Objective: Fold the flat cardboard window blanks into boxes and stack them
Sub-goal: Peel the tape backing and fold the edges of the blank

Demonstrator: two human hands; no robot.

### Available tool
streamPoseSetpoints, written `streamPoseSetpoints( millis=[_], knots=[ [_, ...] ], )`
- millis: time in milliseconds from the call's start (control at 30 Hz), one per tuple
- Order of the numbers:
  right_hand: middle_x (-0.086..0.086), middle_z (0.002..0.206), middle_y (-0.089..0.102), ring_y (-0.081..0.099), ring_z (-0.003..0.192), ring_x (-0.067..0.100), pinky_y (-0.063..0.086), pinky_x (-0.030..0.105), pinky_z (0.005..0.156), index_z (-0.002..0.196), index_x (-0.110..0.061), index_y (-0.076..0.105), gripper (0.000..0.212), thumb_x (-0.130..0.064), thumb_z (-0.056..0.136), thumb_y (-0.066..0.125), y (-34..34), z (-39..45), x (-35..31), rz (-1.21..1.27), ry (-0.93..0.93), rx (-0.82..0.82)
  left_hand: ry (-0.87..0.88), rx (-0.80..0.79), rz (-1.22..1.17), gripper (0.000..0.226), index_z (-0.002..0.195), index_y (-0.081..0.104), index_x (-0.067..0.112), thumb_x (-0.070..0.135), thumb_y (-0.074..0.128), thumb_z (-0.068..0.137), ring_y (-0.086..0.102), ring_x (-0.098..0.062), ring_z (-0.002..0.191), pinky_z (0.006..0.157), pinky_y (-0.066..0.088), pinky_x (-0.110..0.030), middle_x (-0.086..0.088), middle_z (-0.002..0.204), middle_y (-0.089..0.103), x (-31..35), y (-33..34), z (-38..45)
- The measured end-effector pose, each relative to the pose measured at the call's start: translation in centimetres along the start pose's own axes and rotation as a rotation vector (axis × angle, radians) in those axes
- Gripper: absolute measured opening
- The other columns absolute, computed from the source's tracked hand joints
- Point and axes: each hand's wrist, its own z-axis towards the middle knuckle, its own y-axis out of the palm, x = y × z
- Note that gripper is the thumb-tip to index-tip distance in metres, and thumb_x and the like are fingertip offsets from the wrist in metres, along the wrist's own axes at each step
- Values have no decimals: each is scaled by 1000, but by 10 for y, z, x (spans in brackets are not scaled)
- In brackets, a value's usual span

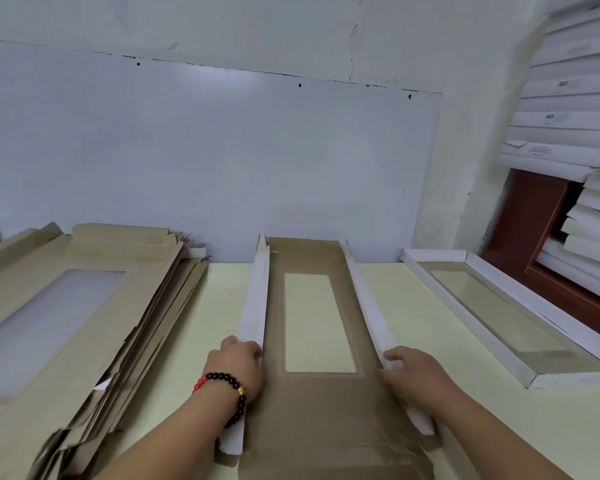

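Holding the brown window blank (326, 403) flat on the pale green table (413, 306), centre of view, long axis running away from us toward the wall (222, 150). Its two long side flaps are folded up, white faces outward: left flap (255, 299), right flap (369, 306). Clear window panel sits in the middle of the blank, table colour showing through.

Our left hand (238, 365) has fingers curled over the left flap near its close end, gripping it upright; beaded bracelet (231, 386) on that wrist. Our right hand (420, 375) has fingers curled against the right flap, thumb on the outer side, pinching it up.

Left of the blank, apart from it: a splayed stack of flat blanks (84, 323), brown side up. Right of it, apart: one folded box (499, 313), white walls, window facing up. Far right, more white boxes stacked (568, 109) above a red-brown panel (541, 237).
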Motion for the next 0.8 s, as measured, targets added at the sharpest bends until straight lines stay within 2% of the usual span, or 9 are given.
streamPoseSetpoints(
  millis=[67,167,267,333,433,500,600,733,800],
  knots=[
    [-2,139,48,48,125,15,39,28,99,134,-24,53,43,-26,91,54,3,4,1,-19,-5,34,-34,13,-99,37,120,61,30,17,42,91,58,-22,104,90,48,-29,-2,127,48,0,-1,3],
    [-1,132,48,51,121,16,40,26,99,131,-25,57,40,-17,92,52,9,9,3,-108,-16,89,-61,21,-116,42,125,60,25,9,46,88,60,-22,106,92,48,-28,-3,130,49,-3,-1,8],
    [-1,126,48,54,115,18,44,28,96,130,-25,57,41,-11,92,48,15,11,1,-192,-22,111,-44,39,-62,46,127,55,24,6,51,86,60,-20,84,75,47,-23,0,121,39,-2,1,5],
    [0,119,48,57,105,20,48,29,90,125,-23,58,39,-10,91,46,17,11,-3,-254,-41,116,-18,73,-50,46,122,53,24,2,49,81,54,-15,69,66,44,-23,2,110,32,2,3,0],
    [1,115,45,57,90,20,51,30,80,127,-21,51,37,-13,93,41,19,9,-10,-341,-80,119,4,107,-46,42,109,51,22,-2,41,76,48,-11,61,53,37,-19,4,101,27,10,3,-4],
    [3,116,43,58,87,20,52,31,77,130,-20,47,38,-12,93,42,18,8,-12,-378,-97,122,4,114,-38,39,105,51,22,-3,40,76,48,-10,61,54,36,-19,3,101,27,13,2,-5],
    [2,116,39,62,87,22,54,34,79,119,-16,51,32,-4,89,49,14,7,-12,-388,-124,142,20,110,-14,36,101,52,23,-2,43,77,48,-9,63,58,38,-21,4,104,28,10,0,-6],
    [-4,115,34,58,76,17,53,29,72,111,-21,49,32,-3,85,57,9,3,-11,-404,-188,163,92,116,25,34,98,54,22,-1,42,76,53,-16,72,61,41,-24,6,105,31,5,-1,-7],
    [-5,113,40,57,77,16,51,28,70,107,-25,52,28,-6,86,57,6,3,-11,-430,-233,150,125,109,51,30,96,56,23,2,43,78,54,-17,74,64,43,-25,7,104,33,5,-3,-7]
  ],
)
